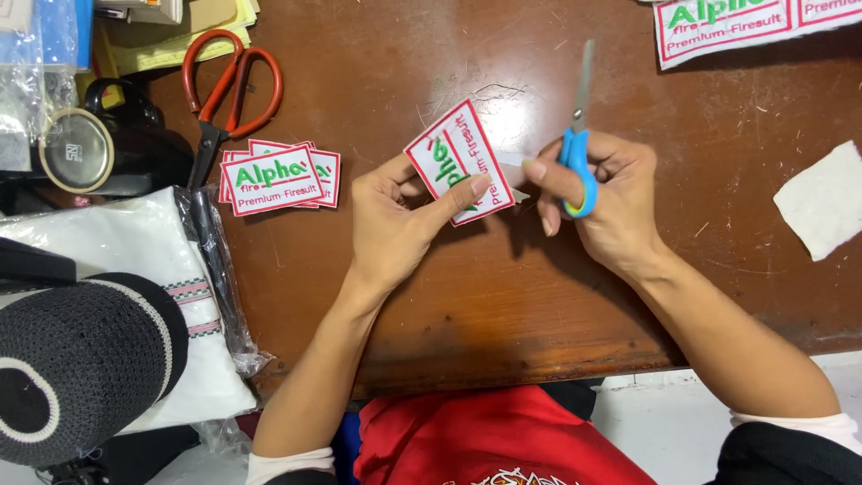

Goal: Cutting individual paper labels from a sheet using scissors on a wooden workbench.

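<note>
One patch pinched by left hand fingers; right hand fingers grip blue scissors; second, orange scissors idle.

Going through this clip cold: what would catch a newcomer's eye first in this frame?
First the centre of the brown table: the left hand holds a red-bordered white embroidered patch, while the right hand grips small blue-handled scissors with blades pointing up, away from the person. To the left lie a stack of matching patches and large orange-handled scissors above them.
</note>
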